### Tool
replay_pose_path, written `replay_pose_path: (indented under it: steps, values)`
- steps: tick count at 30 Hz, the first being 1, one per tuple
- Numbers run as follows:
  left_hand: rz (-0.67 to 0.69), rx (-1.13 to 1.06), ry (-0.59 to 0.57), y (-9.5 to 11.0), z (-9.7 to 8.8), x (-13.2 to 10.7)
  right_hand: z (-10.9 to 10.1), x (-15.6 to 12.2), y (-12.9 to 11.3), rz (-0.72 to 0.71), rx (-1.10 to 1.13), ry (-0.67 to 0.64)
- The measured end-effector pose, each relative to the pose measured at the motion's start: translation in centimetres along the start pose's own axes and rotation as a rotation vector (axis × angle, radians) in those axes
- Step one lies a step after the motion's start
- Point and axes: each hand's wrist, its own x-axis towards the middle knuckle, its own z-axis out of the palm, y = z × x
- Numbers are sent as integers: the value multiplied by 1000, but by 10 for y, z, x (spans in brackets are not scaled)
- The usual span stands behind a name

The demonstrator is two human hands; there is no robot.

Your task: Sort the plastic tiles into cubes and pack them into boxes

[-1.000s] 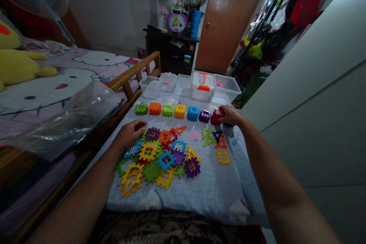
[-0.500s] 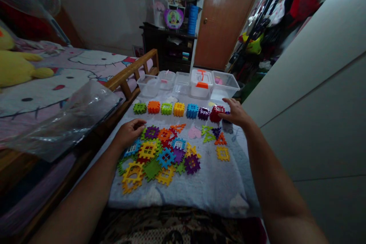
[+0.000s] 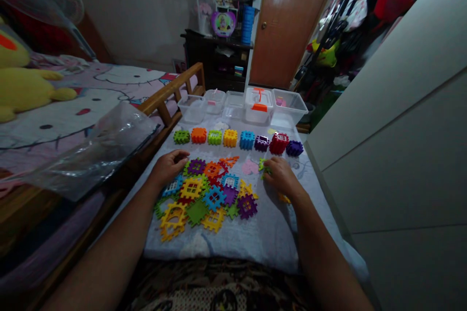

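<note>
My left hand (image 3: 170, 167) rests at the upper left edge of a loose pile of plastic interlocking building pieces, its fingers loosely bent and apart with nothing in them. In that pile lie a yellow window piece (image 3: 192, 188), a blue one (image 3: 214, 198), a purple one (image 3: 247, 206) and a plain green square (image 3: 197, 212). My right hand (image 3: 281, 176) is over the small triangles on the right, with finger and thumb around a green triangle piece (image 3: 261, 163). It hides most of the triangles there. Part of a yellow piece (image 3: 284, 198) shows under the wrist.
Colour-sorted stacks form a row behind the pile, from green (image 3: 181, 137) to red (image 3: 279, 143) and dark purple (image 3: 294, 148). Clear plastic boxes (image 3: 290, 107) line the far edge. A wooden bed rail (image 3: 171, 88) stands left, a white cabinet (image 3: 394, 131) right.
My right hand has moved from the red stack at the row's right end, down and left to the green triangles. A dark purple stack now shows beside the red one. My left hand stays put.
</note>
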Motion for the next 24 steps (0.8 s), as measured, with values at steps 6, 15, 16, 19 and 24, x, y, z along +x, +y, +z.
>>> replay_pose_path:
  steps: [6,15,16,19,24]
  values:
    - [11,-5,21,-3,2,1,13,4,-3,71,-64,93]
    - [48,9,20,-1,1,0,28,4,-17,-41,61,153]
    - [54,11,19,-2,2,0,28,4,-18,-54,76,178]
    - [54,11,29,-3,4,1,28,3,-24,-113,157,239]
    - [30,25,57,6,8,2,21,-2,-41,-321,362,167]
